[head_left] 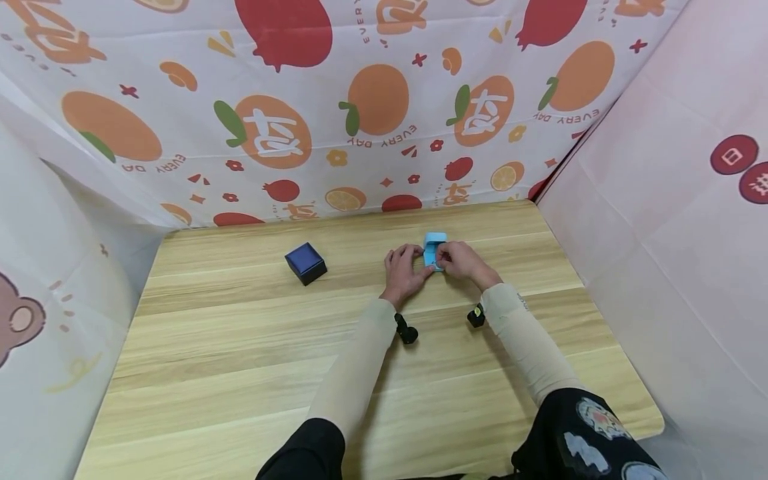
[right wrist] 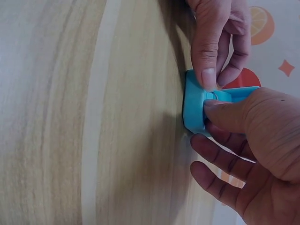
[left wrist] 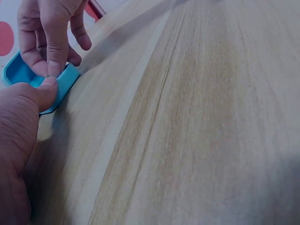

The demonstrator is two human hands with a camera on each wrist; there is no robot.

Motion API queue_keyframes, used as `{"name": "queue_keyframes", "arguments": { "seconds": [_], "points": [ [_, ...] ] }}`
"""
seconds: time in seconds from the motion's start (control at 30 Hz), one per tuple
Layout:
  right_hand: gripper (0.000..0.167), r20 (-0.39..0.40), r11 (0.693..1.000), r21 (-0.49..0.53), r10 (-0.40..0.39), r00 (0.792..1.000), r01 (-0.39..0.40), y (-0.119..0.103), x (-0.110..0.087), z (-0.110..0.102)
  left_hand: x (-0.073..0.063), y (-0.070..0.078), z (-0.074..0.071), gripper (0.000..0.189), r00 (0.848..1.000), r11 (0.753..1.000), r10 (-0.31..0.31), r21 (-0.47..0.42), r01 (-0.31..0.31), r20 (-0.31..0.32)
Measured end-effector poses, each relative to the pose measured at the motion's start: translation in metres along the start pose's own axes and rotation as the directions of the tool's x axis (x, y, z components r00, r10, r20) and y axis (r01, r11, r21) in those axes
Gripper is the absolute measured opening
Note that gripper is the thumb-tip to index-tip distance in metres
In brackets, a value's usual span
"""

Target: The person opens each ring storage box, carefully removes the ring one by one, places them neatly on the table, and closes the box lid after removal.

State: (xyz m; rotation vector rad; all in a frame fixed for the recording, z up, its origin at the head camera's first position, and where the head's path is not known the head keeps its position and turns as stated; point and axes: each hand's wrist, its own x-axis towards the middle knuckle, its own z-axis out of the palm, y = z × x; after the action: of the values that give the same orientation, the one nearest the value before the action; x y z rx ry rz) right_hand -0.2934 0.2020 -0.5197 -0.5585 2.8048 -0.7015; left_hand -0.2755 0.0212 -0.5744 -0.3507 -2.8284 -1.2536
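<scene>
A light-blue ring box (head_left: 435,239) stands on the table with its lid raised. My left hand (head_left: 405,273) holds it from the left side, the thumb (left wrist: 46,93) on its front rim. From the right, my right hand (head_left: 461,260) reaches into the box, thumb and forefinger pinching at the cushion. A thin, silvery ring (right wrist: 215,95) shows as a small arc by the right thumb (right wrist: 225,112); most of it is hidden. In the left wrist view the right hand (left wrist: 54,33) bends down over the box.
A dark blue box (head_left: 306,262) with a black base sits on the wooden table (head_left: 240,360), left of the hands. A fruit-printed cloth (head_left: 360,153) hangs along the back edge, and a pale sheet (head_left: 660,200) hangs at the right.
</scene>
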Motion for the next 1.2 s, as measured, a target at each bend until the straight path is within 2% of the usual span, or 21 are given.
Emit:
{"name": "queue_keyframes", "arguments": {
  "seconds": [0.37, 0.67, 1.2],
  "points": [
    [0.006, 0.0, 1.0, -0.008, 0.013, 1.0, -0.013, 0.001, 0.0001, 0.0022, -0.0009, 0.002, -0.0038, 0.046, 1.0, 1.0, 0.019, -0.015, -0.019, -0.017],
    [0.007, 0.008, 1.0, 0.01, 0.018, 1.0, -0.018, 0.0019, -0.0004, 0.0011, -0.0001, 0.001, -0.0018, 0.046, 1.0, 1.0, 0.004, -0.009, -0.004, -0.001],
    [0.007, -0.016, 1.0, 0.021, 0.006, 1.0, -0.005, 0.0041, -0.0035, 0.0007, -0.0008, -0.001, 0.0007, 0.047, 1.0, 1.0, 0.022, -0.009, -0.022, -0.02]
  ]
}}
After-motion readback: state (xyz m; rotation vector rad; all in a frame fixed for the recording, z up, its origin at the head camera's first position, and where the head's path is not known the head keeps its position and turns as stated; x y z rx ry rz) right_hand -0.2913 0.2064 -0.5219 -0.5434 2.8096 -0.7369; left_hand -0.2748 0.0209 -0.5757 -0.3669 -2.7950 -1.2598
